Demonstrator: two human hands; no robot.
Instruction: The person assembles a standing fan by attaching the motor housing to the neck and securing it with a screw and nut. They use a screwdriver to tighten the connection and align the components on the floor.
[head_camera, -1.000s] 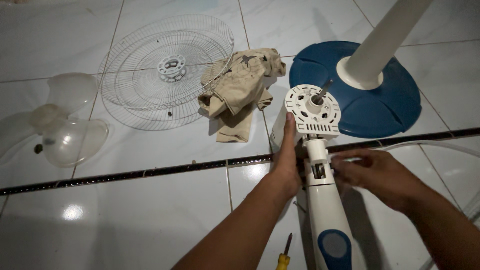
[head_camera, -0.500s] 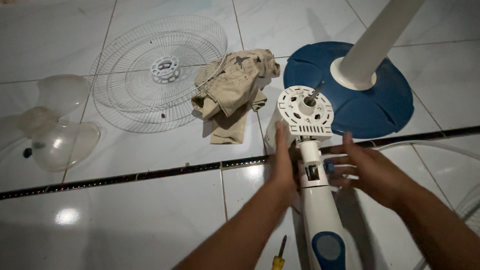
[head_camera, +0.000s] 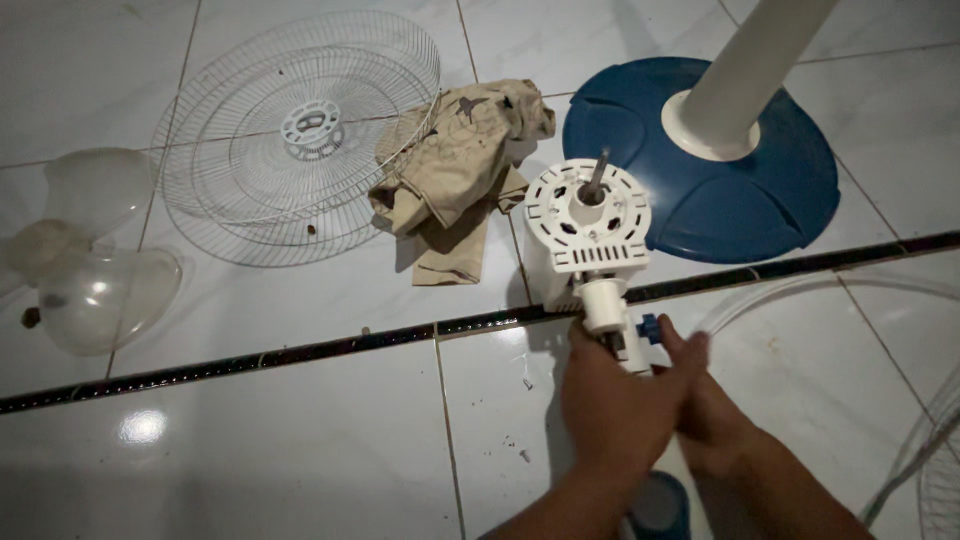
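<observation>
The left hand (head_camera: 612, 415) is wrapped around the neck of the white fan motor housing (head_camera: 590, 235), its grip clamped on the white stem just below the round slotted front plate; the right hand (head_camera: 705, 400) presses in against it from the other side, its grip closed on the same stem, fingertips just beside a small blue knob (head_camera: 650, 327); the metal shaft (head_camera: 597, 165) sticks up from the middle of the plate. The housing sits over the tiled floor (head_camera: 250, 440), touching the dark grout strip; a blue round fan base (head_camera: 730, 200) with its white pole (head_camera: 755, 70) lies just behind; a crumpled beige cloth (head_camera: 455, 165) rests beside a white wire fan guard (head_camera: 290, 135); a clear fan blade (head_camera: 90, 280) lies at far left.
</observation>
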